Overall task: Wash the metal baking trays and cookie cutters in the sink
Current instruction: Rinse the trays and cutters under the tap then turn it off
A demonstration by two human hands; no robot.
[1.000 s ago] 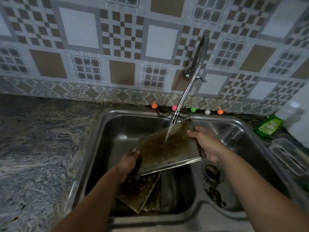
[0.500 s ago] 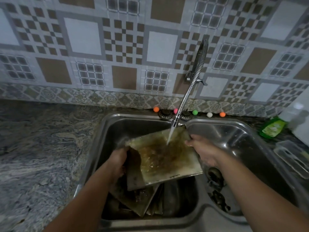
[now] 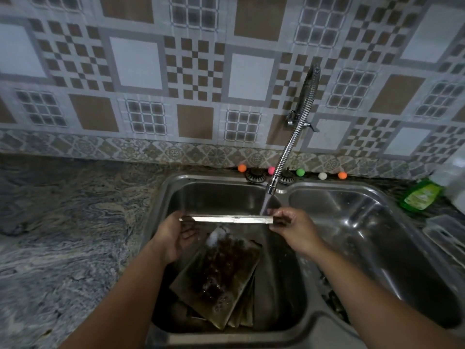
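So the tray [image 3: 226,219] got tipped up since a moment ago: it was lying flat-ish under the water, now it's edge-on to the camera, just a thin bright strip over the left sink basin [image 3: 176,195]. Left hand [image 3: 173,235] has its fingers clamped on the left end, right hand [image 3: 292,225] grips the right end. Water from the springy faucet [image 3: 289,147] runs past the right end and splashes on the stack of grimy trays [image 3: 221,280] leaning in the basin below. Green soap bottle [image 3: 420,195] sits on the counter [image 3: 63,222] far right.
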